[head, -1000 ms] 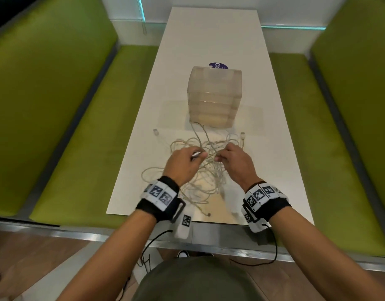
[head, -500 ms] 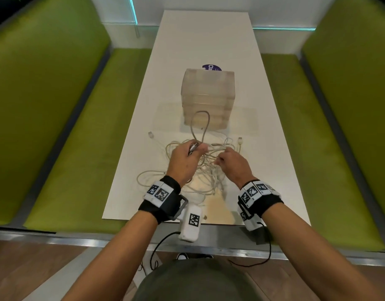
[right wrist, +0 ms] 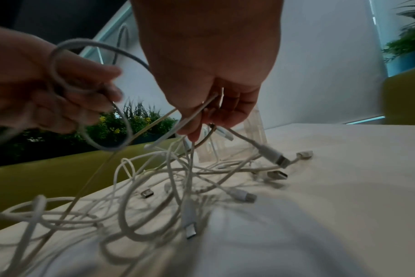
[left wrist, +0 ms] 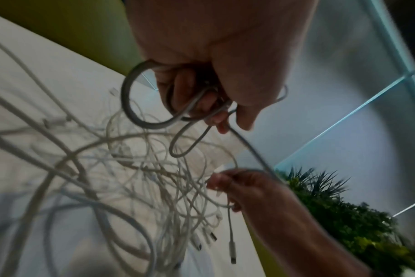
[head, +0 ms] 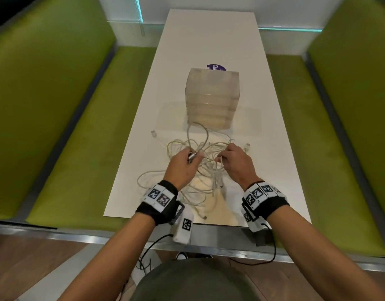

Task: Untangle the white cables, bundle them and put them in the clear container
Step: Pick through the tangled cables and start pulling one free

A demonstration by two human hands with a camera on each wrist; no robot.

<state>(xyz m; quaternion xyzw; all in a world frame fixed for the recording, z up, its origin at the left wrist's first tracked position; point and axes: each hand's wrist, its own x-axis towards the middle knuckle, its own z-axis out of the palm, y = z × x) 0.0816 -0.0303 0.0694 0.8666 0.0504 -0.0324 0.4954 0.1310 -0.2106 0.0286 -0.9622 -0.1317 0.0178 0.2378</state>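
White cables (head: 205, 168) lie tangled on the white table (head: 209, 40), just in front of the clear container (head: 212, 97).
Left hand (head: 183, 168) grips a looped strand with curled fingers; right hand (head: 236, 162) pinches another strand, both raised just over the heap.

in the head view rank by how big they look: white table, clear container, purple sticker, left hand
1. Long white table
2. Clear, boxy plastic container
3. Left hand, though it is nearer the camera, so its true size is unsure
4. Round purple sticker, mostly hidden behind the container
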